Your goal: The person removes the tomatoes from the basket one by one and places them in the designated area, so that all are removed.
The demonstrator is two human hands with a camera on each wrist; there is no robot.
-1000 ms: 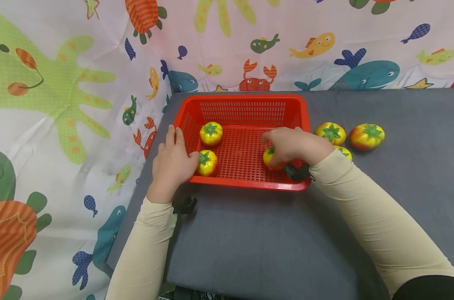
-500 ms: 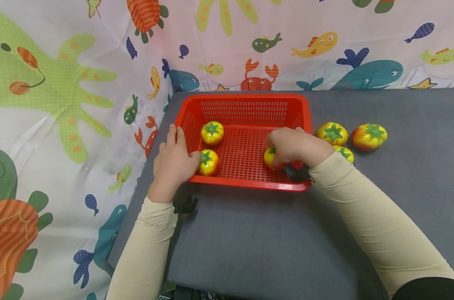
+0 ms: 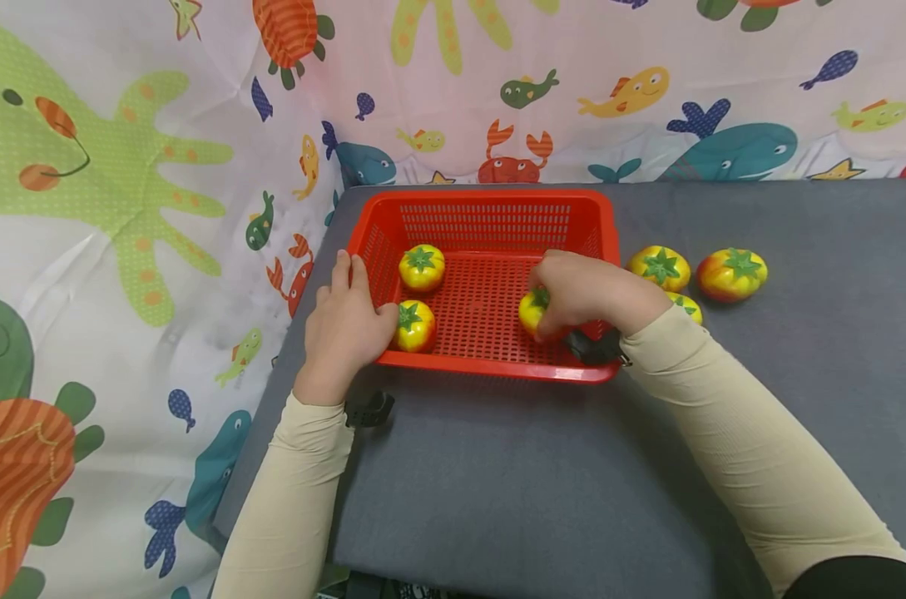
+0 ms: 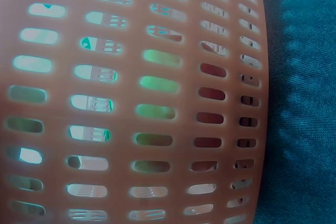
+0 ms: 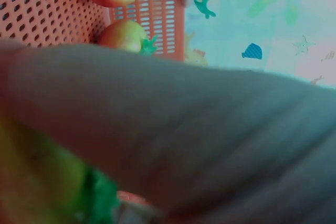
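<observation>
A red plastic basket [image 3: 490, 366] with slotted walls stands on the grey table. My left hand [image 3: 344, 337] grips its left rim near the front corner, fingers outside the wall and thumb inside. Two yellow-red tomatoes with green star-shaped tops, a rear tomato [image 3: 422, 268] and a front tomato [image 3: 415, 326], sit at the basket's left end. The thumb is close beside the front one. Towards the right end, my right hand [image 3: 576, 291] holds a third tomato [image 3: 532, 310], partly hidden by its fingers. The left wrist view is filled by the basket's slotted wall [image 4: 181, 98].
Right of the basket, one tomato [image 3: 659, 267] and another tomato [image 3: 732, 274] lie on the grey table [image 3: 497, 482]. A further tomato [image 3: 685, 307] is partly hidden behind the right wrist. A cloth printed with sea animals [image 3: 453, 100] hangs behind and at the left.
My right hand's fingers have drawn in around the tomato, which has shifted slightly left and shows more. The left hand and the other tomatoes stay in place.
</observation>
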